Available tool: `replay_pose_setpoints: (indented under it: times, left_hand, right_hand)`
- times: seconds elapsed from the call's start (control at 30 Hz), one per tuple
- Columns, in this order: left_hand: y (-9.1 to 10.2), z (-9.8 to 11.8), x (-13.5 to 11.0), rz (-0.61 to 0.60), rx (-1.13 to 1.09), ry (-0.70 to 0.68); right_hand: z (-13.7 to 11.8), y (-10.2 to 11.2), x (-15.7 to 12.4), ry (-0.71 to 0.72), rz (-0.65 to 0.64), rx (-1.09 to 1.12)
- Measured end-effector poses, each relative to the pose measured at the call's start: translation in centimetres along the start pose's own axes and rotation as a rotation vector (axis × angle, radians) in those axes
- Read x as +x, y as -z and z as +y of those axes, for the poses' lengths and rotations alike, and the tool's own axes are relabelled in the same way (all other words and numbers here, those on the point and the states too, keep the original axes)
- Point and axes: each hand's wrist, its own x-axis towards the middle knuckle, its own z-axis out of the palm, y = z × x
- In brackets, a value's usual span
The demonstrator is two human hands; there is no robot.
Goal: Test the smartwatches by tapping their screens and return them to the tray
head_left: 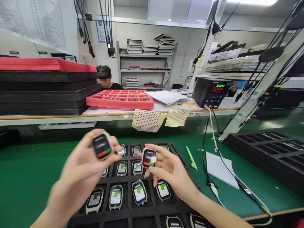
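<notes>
My left hand (80, 167) grips a smartwatch without a strap, its screen (102, 146) facing me with red and green at the bottom. A similar smartwatch (149, 157) is held between the thumb and fingers of my right hand (171, 171), also with a red and green strip lit. Both hands are raised above a black foam tray (128, 180) divided into compartments. Several strapless watches, such as one with a green and white screen (139, 192), lie face up in it. Some front compartments hold nothing visible. My left hand is slightly blurred.
On the green mat right of the tray lie a green pen (191, 158), a white pad (222, 169) and cables. A black tray stack (268, 158) stands farther right. The shelf ahead carries a red foam tray (118, 103), black foam trays (42, 95) and a power supply (211, 93). Someone sits behind.
</notes>
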Motion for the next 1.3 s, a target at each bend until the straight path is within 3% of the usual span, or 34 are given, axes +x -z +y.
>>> replay_pose_setpoints:
  times: [0.13,0.3,0.47,0.63,0.9,1.07,1.3]
  left_hand:
    - [-1.7,-2.6,2.0,-0.119,0.034,0.181]
    - [-1.0,-5.3,1.2,-0.35,0.025,0.218]
    - [-0.6,-5.8,0.5,-0.432,0.0,0.219]
    - [-0.7,-5.9,0.6,-0.431,0.036,0.201]
    - [-0.7,-5.7,0.4,-0.387,0.04,0.129]
    - [-0.5,-5.8,0.3,-0.399,-0.003,0.107]
    - [-0.6,-5.8,0.2,-0.353,0.105,0.133]
  right_hand:
    - [0.3,0.3,-0.2,-0.011,-0.009,-0.019]
    - [0.9,0.7,0.1,-0.019,-0.003,-0.036]
    - [1.2,0.6,0.2,-0.013,0.094,-0.103]
    - [1.2,0.6,0.2,-0.003,0.13,-0.177]
    - [0.8,0.8,0.1,-0.019,-0.08,-0.001]
    - [0.8,0.3,0.0,-0.024,-0.046,-0.041]
    - [1.2,0.8,0.2,-0.005,-0.043,0.008]
